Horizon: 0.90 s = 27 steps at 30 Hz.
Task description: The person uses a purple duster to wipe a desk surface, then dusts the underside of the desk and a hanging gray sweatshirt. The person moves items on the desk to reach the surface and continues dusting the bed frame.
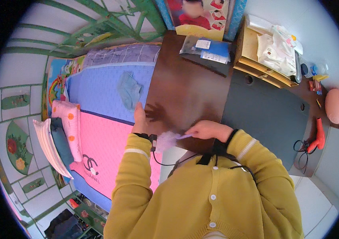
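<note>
My right hand [206, 130] is closed around the thin purple handle of a fluffy duster [168, 141]. The duster's pale lilac head lies to the left of that hand, close to my left wrist. My left hand [140, 118] is raised edge-on near the left edge of the dark brown wooden table [187, 89]; its fingers are hard to make out and no held thing shows. Just beyond its fingertips, in the view, a light blue-green cloth garment [130, 89] lies on the blue part of the bed mat; whether they touch is unclear.
A pink and blue bed mat [109, 140] with pillows [65, 134] is at left. At the table's back lie plastic-wrapped packages [206, 49]. On the right are a dark grey desk mat [259, 113], a wooden drawer box [247, 59], a red hair dryer [318, 136] with its cord, and bottles.
</note>
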### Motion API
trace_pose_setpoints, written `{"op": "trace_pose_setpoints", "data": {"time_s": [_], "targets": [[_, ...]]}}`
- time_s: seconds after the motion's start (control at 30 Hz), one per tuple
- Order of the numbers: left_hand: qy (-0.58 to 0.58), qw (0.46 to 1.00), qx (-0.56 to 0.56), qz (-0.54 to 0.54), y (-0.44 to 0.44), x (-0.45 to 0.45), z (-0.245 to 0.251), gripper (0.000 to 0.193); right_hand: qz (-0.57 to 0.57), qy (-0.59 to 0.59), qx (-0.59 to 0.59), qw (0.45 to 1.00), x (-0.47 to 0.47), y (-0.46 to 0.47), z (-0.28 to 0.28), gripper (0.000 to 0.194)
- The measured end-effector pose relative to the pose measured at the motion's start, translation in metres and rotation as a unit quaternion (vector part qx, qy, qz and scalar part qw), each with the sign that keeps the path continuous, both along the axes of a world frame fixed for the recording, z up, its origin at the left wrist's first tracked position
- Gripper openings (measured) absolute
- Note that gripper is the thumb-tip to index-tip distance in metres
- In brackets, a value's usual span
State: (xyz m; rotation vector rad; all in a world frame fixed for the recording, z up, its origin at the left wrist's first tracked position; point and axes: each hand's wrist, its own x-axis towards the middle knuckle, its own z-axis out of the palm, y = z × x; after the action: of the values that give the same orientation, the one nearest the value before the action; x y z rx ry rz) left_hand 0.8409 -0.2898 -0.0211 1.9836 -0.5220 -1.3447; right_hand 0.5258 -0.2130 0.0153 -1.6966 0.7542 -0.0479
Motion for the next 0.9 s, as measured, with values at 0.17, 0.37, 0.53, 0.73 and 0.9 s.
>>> {"op": "trace_pose_setpoints", "data": {"time_s": [0.17,0.37,0.53,0.73,0.9], "targets": [[0.085,0.993,0.008,-0.085,0.016,-0.012,-0.016,0.050,-0.400,-0.008,-0.030,0.916,-0.085,0.034,0.006,0.032],[-0.203,0.925,-0.146,-0.286,0.017,-0.110,-0.045,0.052,-0.252,0.022,0.042,0.967,-0.127,0.099,0.022,0.037],[-0.188,0.877,-0.077,-0.435,0.026,-0.169,-0.028,0.059,-0.508,0.030,0.072,0.858,-0.150,0.132,0.027,0.036],[-0.219,0.824,-0.051,-0.520,0.032,-0.203,-0.014,0.061,-0.394,0.069,0.101,0.911,-0.147,0.169,0.036,0.035],[-0.201,0.803,-0.068,-0.557,0.043,-0.225,-0.016,0.062,-0.664,0.040,-0.015,0.747,-0.149,0.191,0.043,0.033]]}}
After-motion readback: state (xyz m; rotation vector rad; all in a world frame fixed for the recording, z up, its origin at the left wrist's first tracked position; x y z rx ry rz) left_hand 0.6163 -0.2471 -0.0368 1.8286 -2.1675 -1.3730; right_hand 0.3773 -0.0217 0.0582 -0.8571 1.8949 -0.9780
